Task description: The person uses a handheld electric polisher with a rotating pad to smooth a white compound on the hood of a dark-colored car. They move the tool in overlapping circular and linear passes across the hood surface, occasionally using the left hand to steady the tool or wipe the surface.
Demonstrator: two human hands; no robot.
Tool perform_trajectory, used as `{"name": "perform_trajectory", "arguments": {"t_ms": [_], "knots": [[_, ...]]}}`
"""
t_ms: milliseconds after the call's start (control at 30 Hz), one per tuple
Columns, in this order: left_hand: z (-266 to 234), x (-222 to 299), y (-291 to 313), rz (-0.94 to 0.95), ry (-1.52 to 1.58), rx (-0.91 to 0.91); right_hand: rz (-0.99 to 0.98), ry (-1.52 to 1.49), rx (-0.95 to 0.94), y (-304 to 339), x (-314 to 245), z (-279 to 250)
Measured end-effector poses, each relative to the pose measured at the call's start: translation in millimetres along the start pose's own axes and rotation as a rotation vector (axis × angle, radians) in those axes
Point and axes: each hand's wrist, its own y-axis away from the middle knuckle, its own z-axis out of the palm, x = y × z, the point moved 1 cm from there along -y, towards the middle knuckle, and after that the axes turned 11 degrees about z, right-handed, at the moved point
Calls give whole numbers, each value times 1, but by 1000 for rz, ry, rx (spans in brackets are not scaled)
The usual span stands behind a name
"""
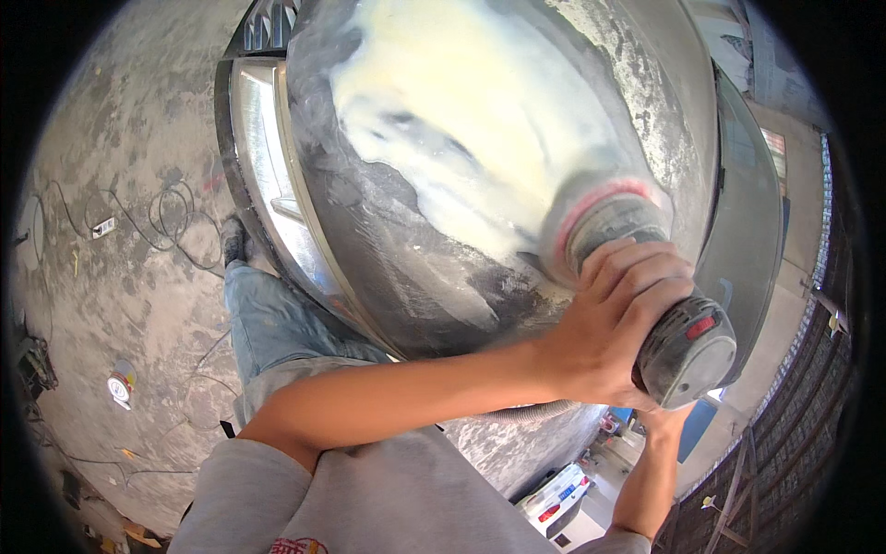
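A dusty dark orbital sander (690,346) with a red switch lies tilted over a car's front panel (406,240). Its round, pink-edged pad (604,198) rests against the panel and looks blurred. My left hand (628,286) wraps around the neck of the tool, just behind the pad. Below the tool's rear end is my right hand (657,417), gripping it from underneath; most of its fingers are hidden by the body. Pale yellow body filler (461,83) spreads over the panel, with grey and dark sanded patches around it.
The headlight (268,148) borders the panel on the left. A ribbed hose (531,413) passes under my left forearm. On the dusty floor at left lie looped cables (175,222), a power strip (103,227) and a small can (120,383). A white box-like unit (558,503) stands at lower right.
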Motion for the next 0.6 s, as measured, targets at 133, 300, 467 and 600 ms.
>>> {"name": "perform_trajectory", "arguments": {"t_ms": [133,300,467,600], "knots": [[6,2,2,-25,-7,-28,92,-88,26,2,9,0],[-28,-4,-14,-1,-71,-23,33,-29,37,-6,-12,15],[-82,-14,-47,43,-101,24,-84,126,36,-20,-80,34],[-120,-13,-65,-166,21,24,-341,276,121,-37,-153,66]]}}
